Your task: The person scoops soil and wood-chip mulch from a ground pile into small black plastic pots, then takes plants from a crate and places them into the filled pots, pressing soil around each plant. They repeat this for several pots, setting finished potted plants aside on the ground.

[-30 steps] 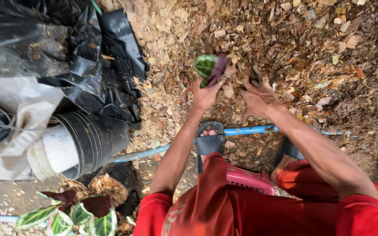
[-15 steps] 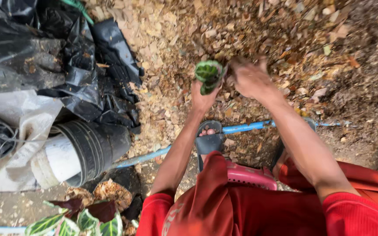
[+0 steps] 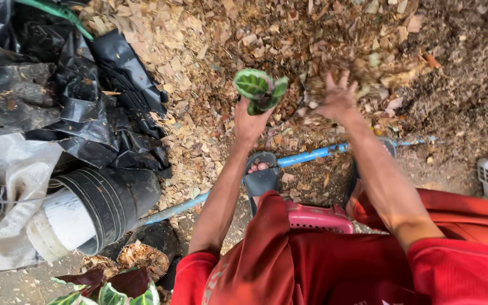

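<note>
Holding a small green-leaved plant [image 3: 260, 89] up in your left hand [image 3: 248, 121], fingers wrapped round its base, you keep it above the far heap of wood chips [image 3: 210, 68]. Your right hand [image 3: 339, 100] is just to its right, fingers spread, gripping nothing I can make out, though motion blur hides the palm. Risk, as I judge it: a tight squeeze could crush that soft stem, and a loose one lets the plant drop into the chips. Near your sandalled foot [image 3: 261, 172] runs a blue pipe [image 3: 312, 153]; shifting your weight could catch it. The pink stool [image 3: 320, 217] under you sits on loose ground and may tip.
</note>
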Demonstrator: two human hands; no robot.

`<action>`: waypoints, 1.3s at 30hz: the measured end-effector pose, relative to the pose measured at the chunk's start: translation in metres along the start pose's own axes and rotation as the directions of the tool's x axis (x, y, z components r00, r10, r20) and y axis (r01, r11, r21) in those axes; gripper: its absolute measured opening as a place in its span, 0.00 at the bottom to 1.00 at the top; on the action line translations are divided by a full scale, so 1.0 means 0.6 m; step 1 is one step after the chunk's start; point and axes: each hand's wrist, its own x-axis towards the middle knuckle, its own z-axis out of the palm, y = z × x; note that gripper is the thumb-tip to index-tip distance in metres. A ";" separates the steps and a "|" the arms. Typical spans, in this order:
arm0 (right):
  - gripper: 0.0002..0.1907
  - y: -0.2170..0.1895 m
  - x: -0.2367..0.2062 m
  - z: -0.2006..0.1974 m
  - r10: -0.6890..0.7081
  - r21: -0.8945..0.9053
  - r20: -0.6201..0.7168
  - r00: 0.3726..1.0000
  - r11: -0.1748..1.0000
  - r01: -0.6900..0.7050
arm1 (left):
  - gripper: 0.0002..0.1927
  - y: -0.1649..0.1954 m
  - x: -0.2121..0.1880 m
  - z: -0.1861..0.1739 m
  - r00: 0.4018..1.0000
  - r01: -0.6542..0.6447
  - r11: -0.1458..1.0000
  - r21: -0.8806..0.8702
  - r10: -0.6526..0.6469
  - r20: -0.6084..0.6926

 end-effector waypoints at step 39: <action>0.24 -0.101 0.051 -0.098 -0.361 0.150 -0.447 0.819 0.872 0.466 | 0.28 0.030 -0.023 -0.018 0.960 -0.242 0.908 0.341 0.275 -0.053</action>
